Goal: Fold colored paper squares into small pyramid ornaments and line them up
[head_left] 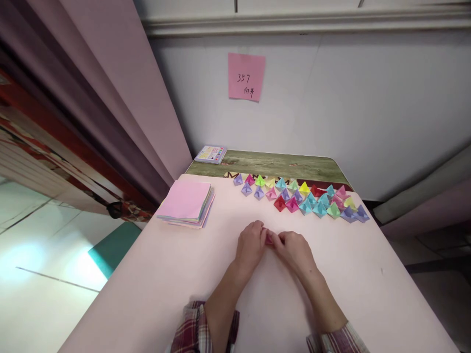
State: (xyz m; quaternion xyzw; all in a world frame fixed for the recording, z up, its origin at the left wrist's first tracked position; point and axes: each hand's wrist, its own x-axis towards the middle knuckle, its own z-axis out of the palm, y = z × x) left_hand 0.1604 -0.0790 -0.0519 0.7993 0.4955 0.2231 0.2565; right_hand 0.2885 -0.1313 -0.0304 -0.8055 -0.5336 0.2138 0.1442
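My left hand [251, 245] and my right hand [294, 250] meet at the middle of the pale pink table [147, 284]. Both have their fingers curled and pinched on a small pink folded paper piece [270, 239], which is mostly hidden between them. Beyond the hands lie several small folded paper shapes [301, 198] in many colours, set in rows toward the far right. A stack of square coloured paper sheets [187, 202], pink on top, sits to the far left.
A small packet of paper [211, 154] rests on a green wooden surface [279, 165] against the wall. A pink note [246, 76] is stuck on the wall. A curtain [110, 98] hangs at the left, over the tiled floor.
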